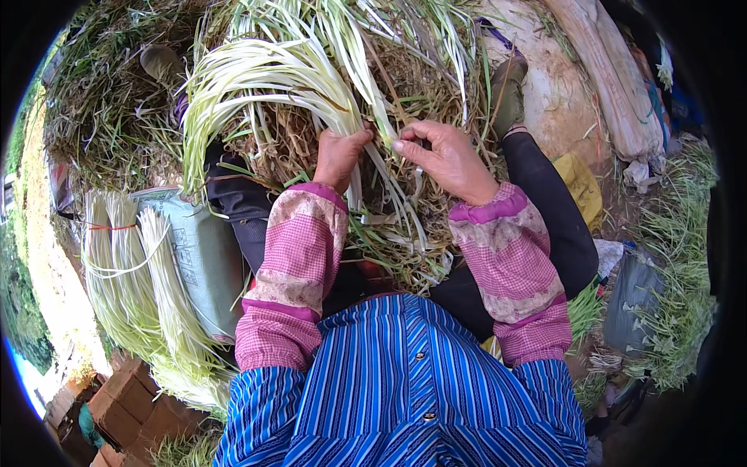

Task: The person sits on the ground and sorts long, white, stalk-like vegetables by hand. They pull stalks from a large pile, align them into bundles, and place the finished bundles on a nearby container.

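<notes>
My left hand [340, 153] is closed around a thick bunch of pale yellow-white leafy stalks [280, 64], likely blanched chives, whose tips bend over to the left. Just right of it, my right hand [448, 159] has its thumb and forefinger together at the lower end of a smaller clump of stalks [365, 76]. Whether the fingertips grip that clump or only touch it is hard to tell. Below my left hand, a few thin white stalk ends [402, 201] hang down. More loose stalks and dry brown leaf litter [292, 137] lie beneath and beyond both hands.
Bundles of pale stalks [119, 257], one tied with a red band, lean on a light green woven sack [204, 251] at left. Bricks [131, 397] are at lower left. A yellow bag [578, 187], a long rolled sack [613, 76] and heaped green leaves [677, 233] lie at right.
</notes>
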### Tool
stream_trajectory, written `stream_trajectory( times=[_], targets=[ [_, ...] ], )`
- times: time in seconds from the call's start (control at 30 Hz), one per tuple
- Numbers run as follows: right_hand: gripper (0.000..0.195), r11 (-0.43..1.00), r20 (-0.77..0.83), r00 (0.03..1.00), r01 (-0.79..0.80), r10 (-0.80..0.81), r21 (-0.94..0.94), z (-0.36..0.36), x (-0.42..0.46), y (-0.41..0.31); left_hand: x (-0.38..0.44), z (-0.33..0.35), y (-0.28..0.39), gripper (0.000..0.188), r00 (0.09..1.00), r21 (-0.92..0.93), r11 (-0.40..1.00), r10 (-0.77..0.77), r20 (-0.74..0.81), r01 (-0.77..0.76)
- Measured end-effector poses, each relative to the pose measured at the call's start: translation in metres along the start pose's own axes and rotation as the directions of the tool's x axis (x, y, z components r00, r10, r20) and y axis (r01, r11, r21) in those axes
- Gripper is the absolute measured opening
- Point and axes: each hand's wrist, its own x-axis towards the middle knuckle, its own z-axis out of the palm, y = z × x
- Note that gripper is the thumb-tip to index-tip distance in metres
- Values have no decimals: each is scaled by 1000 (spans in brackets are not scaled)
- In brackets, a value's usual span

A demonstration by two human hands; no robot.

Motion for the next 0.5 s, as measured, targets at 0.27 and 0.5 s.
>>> stream_trajectory(
  times=[0.27,0.5],
  targets=[
    [20,966,-157,984,-38,80,255,4,-10,-12,-60,-17,35,16,1000,-53,999,4,-20,-5],
    [19,939,-222,970,-21,103,343,39,-22,-3,-91,-22,49,14,999,-177,983,54,-10,-55]
  ],
)
